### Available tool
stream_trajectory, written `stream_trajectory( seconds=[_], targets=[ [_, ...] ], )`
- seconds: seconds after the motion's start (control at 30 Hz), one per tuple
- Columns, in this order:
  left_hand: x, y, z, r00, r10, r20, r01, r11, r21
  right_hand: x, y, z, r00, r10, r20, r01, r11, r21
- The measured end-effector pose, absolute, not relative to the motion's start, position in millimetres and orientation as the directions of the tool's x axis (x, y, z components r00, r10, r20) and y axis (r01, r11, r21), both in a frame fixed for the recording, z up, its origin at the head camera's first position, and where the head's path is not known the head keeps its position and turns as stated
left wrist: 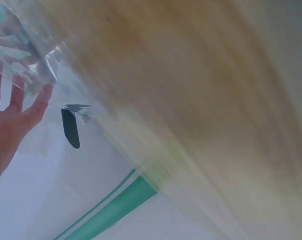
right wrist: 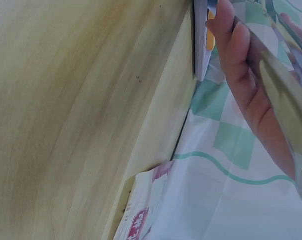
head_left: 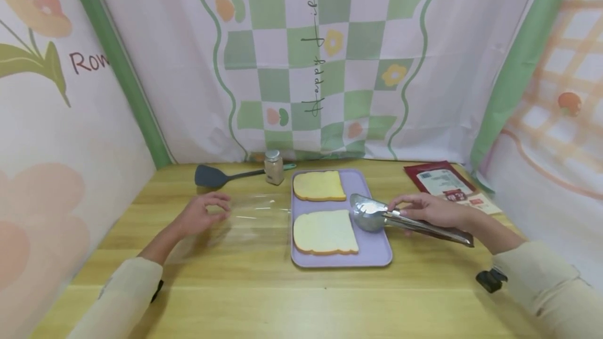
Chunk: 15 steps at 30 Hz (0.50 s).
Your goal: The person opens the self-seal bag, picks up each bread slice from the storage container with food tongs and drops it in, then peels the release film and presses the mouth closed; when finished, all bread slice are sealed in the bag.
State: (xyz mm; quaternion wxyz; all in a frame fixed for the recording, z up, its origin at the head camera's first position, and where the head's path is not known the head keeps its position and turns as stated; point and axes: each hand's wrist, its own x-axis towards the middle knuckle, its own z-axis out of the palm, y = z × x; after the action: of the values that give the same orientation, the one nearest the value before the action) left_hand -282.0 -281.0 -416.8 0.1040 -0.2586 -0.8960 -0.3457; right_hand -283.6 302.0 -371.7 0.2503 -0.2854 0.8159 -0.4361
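Note:
My right hand [head_left: 431,211] grips shiny metal tongs [head_left: 400,218], their broad blade over the right side of a lilac tray [head_left: 377,250]. Two square slices of bread lie on that tray, the far slice [head_left: 319,185] and the near slice [head_left: 325,232]. In the right wrist view, fingers curl around the tongs' metal arms [right wrist: 278,85]. At the left, my left hand [head_left: 200,213] is beside a see-through plastic container [head_left: 259,218], with thumb and fingers apart. The left wrist view shows fingertips up against the clear plastic [left wrist: 56,60].
Behind the container lie a dark spatula [head_left: 212,176] and a small glass jar [head_left: 274,167] with a metal lid. A red and white packet [head_left: 445,182] rests at the back right of the wooden table [head_left: 235,292]. A printed curtain [head_left: 264,46] hangs along the back edge.

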Motion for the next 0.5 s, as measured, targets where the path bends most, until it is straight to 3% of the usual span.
stream_trajectory(
  seconds=[0.17,0.37,0.5],
  targets=[
    [-282.0,-281.3,-417.2,-0.838,0.4,0.372,0.546,0.618,0.566,-286.1,304.0,-373.7,-0.67,-0.717,-0.194,-0.205,0.43,-0.879],
    [-281.1,-280.5,-414.9,-0.838,0.404,0.366,0.545,0.612,0.573,-289.2,309.6,-372.4,-0.546,-0.795,-0.265,-0.167,0.413,-0.895],
    [-280.1,-280.8,-414.6,-0.846,0.399,0.353,0.532,0.608,0.589,-290.6,311.8,-372.5,-0.545,-0.792,-0.277,-0.152,0.418,-0.896]
  ],
)
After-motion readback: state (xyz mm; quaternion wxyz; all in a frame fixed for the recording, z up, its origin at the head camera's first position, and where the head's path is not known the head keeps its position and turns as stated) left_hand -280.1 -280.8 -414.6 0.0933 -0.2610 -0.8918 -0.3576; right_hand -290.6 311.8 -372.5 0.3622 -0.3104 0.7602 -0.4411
